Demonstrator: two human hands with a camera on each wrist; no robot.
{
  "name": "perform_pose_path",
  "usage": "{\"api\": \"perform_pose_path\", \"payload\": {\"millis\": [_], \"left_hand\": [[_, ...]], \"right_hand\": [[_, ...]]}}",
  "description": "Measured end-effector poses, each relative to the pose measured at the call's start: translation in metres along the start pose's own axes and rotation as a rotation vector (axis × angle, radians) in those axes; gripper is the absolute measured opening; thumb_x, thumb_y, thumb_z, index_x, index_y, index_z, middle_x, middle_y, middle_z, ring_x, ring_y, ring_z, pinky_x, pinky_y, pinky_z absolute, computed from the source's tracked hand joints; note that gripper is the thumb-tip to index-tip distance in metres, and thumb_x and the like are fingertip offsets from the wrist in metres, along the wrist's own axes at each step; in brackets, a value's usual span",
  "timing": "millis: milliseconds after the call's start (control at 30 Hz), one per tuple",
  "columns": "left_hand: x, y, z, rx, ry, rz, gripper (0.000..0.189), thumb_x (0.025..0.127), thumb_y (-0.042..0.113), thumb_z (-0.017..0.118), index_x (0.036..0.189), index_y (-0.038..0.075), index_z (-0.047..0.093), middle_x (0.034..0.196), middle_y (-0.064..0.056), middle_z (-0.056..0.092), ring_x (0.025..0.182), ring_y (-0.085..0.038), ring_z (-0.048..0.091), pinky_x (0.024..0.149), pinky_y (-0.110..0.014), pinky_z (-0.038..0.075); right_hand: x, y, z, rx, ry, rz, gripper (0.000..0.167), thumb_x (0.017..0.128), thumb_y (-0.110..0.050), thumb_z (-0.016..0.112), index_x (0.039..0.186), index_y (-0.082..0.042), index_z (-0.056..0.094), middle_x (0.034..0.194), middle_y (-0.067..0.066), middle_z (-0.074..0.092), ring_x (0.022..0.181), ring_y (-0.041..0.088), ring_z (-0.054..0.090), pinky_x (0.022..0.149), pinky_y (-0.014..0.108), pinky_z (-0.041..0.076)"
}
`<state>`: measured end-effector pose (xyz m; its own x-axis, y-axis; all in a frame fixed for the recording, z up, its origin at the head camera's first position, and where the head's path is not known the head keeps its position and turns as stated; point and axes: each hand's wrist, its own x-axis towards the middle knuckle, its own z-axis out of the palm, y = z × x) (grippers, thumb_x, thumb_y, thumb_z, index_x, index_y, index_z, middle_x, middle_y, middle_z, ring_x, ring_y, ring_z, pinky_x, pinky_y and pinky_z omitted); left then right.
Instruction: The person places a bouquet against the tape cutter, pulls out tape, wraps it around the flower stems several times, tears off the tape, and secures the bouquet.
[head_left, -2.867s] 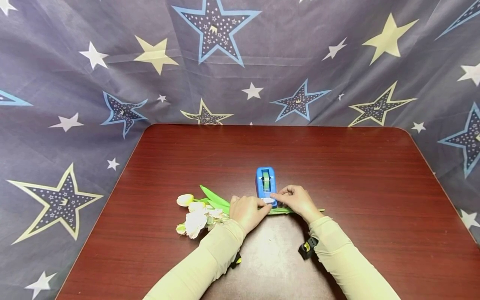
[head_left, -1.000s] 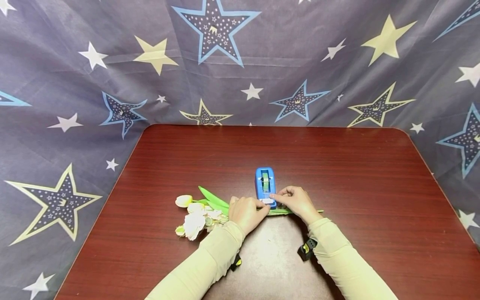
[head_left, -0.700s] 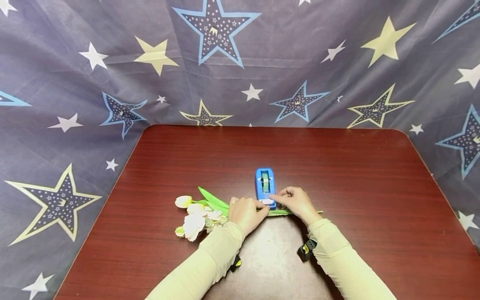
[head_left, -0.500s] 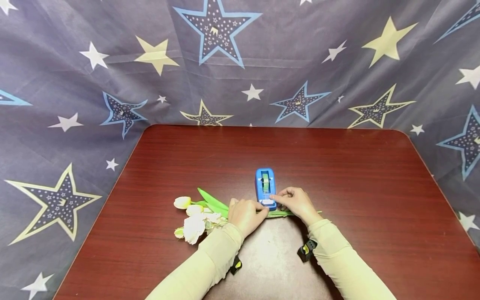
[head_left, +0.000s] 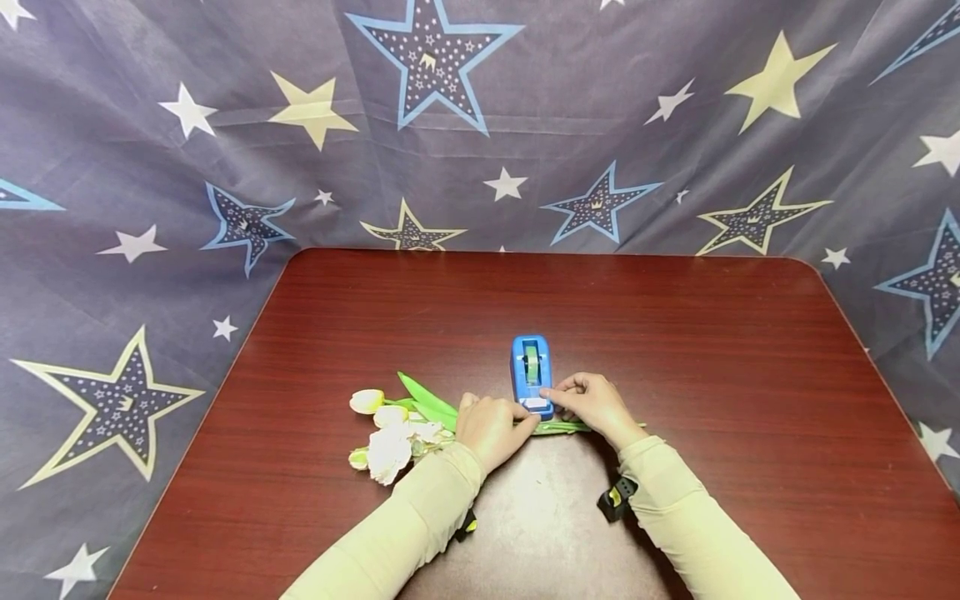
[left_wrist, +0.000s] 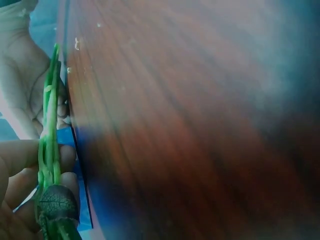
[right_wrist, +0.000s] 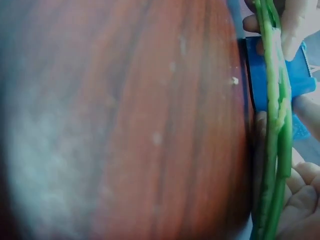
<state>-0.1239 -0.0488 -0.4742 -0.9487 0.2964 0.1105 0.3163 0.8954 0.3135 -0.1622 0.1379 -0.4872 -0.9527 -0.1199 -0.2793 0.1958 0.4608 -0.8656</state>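
Note:
My left hand [head_left: 491, 429] grips the green stems of a bunch of artificial flowers [head_left: 390, 450], with white and pale yellow blooms lying to its left. The stems [right_wrist: 272, 110] run rightward past the front of a blue tape dispenser [head_left: 531, 354] with a green roll in it. On the front end of the dispenser my right hand [head_left: 596, 407] holds with thumb and fingertips, its other fingers curled. The left thumb and fingertips stay close to that same front edge. Whether a strip of tape is between the hands is too small to tell.
The dark red wooden table [head_left: 712, 333] extends around both hands. A star-patterned cloth [head_left: 465, 150] hangs behind it and at both sides. Each wrist wears a black camera strap, such as the right wrist camera [head_left: 617, 498].
Both hands keep their places at the dispenser and stems. The flowers shift only very slightly.

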Motion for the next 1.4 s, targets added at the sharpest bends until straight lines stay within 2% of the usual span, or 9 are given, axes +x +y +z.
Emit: {"api": "perform_pose_path", "payload": {"millis": [267, 467, 567, 767, 933, 1133, 1400], "left_hand": [[-0.001, 0.000, -0.002, 0.017, -0.012, 0.012, 0.020, 0.093, 0.045, 0.063, 0.094, 0.035, 0.080, 0.085, 0.007, 0.077, 0.070, -0.013, 0.069, 0.069, -0.034, 0.032], [-0.001, 0.000, -0.003, 0.014, -0.022, 0.013, 0.020, 0.093, 0.046, 0.063, 0.093, 0.035, 0.080, 0.085, 0.008, 0.077, 0.070, -0.013, 0.069, 0.069, -0.034, 0.032], [-0.002, 0.001, -0.004, 0.006, -0.027, 0.015, 0.021, 0.093, 0.047, 0.063, 0.093, 0.035, 0.080, 0.086, 0.008, 0.077, 0.071, -0.012, 0.069, 0.070, -0.034, 0.032], [-0.002, 0.001, -0.007, -0.002, -0.018, 0.024, 0.020, 0.092, 0.047, 0.064, 0.091, 0.035, 0.081, 0.083, 0.008, 0.077, 0.071, -0.011, 0.069, 0.070, -0.034, 0.033], [-0.003, 0.001, -0.008, -0.003, -0.025, 0.027, 0.020, 0.091, 0.047, 0.065, 0.089, 0.034, 0.081, 0.082, 0.009, 0.077, 0.071, -0.010, 0.069, 0.070, -0.034, 0.032], [-0.003, 0.000, -0.008, 0.000, -0.023, 0.028, 0.021, 0.091, 0.048, 0.065, 0.089, 0.034, 0.081, 0.083, 0.009, 0.077, 0.071, -0.011, 0.069, 0.070, -0.034, 0.032], [-0.003, 0.000, -0.011, -0.014, -0.036, 0.023, 0.022, 0.091, 0.048, 0.065, 0.088, 0.033, 0.081, 0.082, 0.009, 0.077, 0.071, -0.011, 0.069, 0.071, -0.034, 0.032]], "right_hand": [[0.000, 0.001, -0.005, 0.097, -0.051, 0.013, 0.033, 0.088, -0.025, 0.074, 0.100, 0.005, 0.067, 0.077, 0.008, 0.072, 0.061, 0.010, 0.065, 0.060, 0.025, 0.054], [-0.004, 0.001, -0.011, 0.146, -0.132, -0.001, 0.028, 0.098, -0.013, 0.059, 0.101, 0.014, 0.065, 0.076, 0.008, 0.072, 0.063, 0.008, 0.063, 0.062, 0.023, 0.055], [-0.006, 0.000, -0.015, 0.096, -0.162, -0.014, 0.027, 0.099, -0.012, 0.056, 0.099, 0.012, 0.067, 0.077, 0.010, 0.073, 0.066, 0.006, 0.063, 0.065, 0.023, 0.053], [-0.010, 0.002, -0.022, -0.095, -0.204, -0.063, 0.024, 0.096, -0.017, 0.061, 0.094, 0.003, 0.074, 0.085, 0.009, 0.075, 0.070, 0.006, 0.058, 0.063, 0.026, 0.050], [-0.012, 0.004, -0.024, -0.104, -0.256, -0.051, 0.025, 0.096, -0.021, 0.062, 0.098, 0.001, 0.075, 0.089, 0.009, 0.075, 0.063, 0.007, 0.063, 0.059, 0.028, 0.051], [-0.014, 0.004, -0.027, -0.112, -0.280, -0.042, 0.026, 0.096, -0.024, 0.062, 0.100, 0.000, 0.074, 0.080, 0.004, 0.073, 0.061, 0.010, 0.066, 0.057, 0.030, 0.052], [-0.017, 0.003, -0.029, -0.114, -0.308, -0.068, 0.026, 0.095, -0.025, 0.064, 0.095, -0.001, 0.074, 0.073, 0.005, 0.071, 0.059, 0.011, 0.065, 0.056, 0.032, 0.051]]}}
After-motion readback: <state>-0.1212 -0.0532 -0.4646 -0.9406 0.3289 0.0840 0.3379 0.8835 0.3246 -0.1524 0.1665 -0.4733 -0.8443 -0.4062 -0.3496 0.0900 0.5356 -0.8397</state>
